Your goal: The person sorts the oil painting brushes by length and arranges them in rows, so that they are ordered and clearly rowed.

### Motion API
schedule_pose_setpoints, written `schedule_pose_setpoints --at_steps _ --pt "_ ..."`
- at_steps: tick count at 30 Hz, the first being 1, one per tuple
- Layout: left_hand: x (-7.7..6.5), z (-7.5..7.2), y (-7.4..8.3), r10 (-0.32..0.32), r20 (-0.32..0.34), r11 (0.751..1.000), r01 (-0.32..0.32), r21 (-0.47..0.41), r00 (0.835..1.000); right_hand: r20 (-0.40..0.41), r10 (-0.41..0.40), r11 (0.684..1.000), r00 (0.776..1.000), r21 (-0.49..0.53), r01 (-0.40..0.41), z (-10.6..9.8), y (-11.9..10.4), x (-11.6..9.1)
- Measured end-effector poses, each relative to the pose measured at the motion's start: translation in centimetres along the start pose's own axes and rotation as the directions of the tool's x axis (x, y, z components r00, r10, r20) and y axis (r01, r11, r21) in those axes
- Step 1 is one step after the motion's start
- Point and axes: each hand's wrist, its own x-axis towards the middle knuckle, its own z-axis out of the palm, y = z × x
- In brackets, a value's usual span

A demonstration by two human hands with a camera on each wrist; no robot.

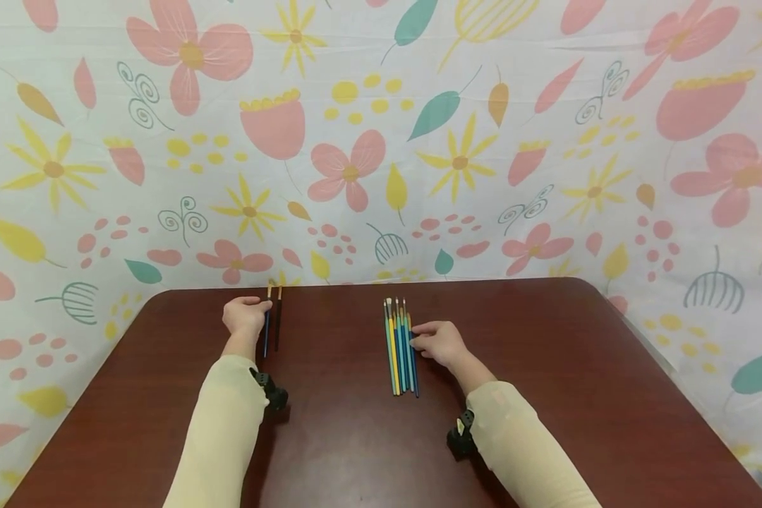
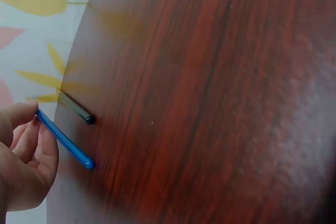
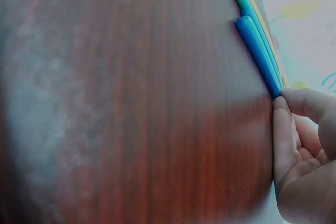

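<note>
At the table's far left, my left hand [image 1: 244, 315] pinches a blue-handled paintbrush [image 2: 65, 140] between thumb and fingers. Just right of it lies a dark-handled paintbrush [image 1: 279, 317], its tip toward the wall. Near the middle, several paintbrushes [image 1: 396, 353] with teal, yellow and blue handles lie side by side, bristles pointing away from me. My right hand [image 1: 441, 343] is at the right side of this row, thumb and forefinger pinching the outermost dark blue paintbrush [image 3: 257, 53]. In the right wrist view the fingers hide that brush's far part.
The brown wooden table [image 1: 336, 437] ends at the back against a floral cloth [image 1: 349, 233]. Both forearms in pale sleeves [image 1: 225, 416] reach over it, each with a black wrist camera [image 1: 462, 436].
</note>
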Motion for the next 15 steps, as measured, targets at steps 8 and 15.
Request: schedule_pose_setpoints --at_steps 8,15 --pt "0.7 0.5 -0.4 0.021 0.022 0.995 -0.023 0.095 1.0 0.003 0.002 1.0 1.0 0.001 -0.002 0.0 0.2 0.2" --pt "1.2 1.0 -0.6 0.045 0.024 0.989 -0.047 0.14 0.999 0.013 -0.015 1.0 1.0 -0.001 0.015 -0.1 0.4 0.3"
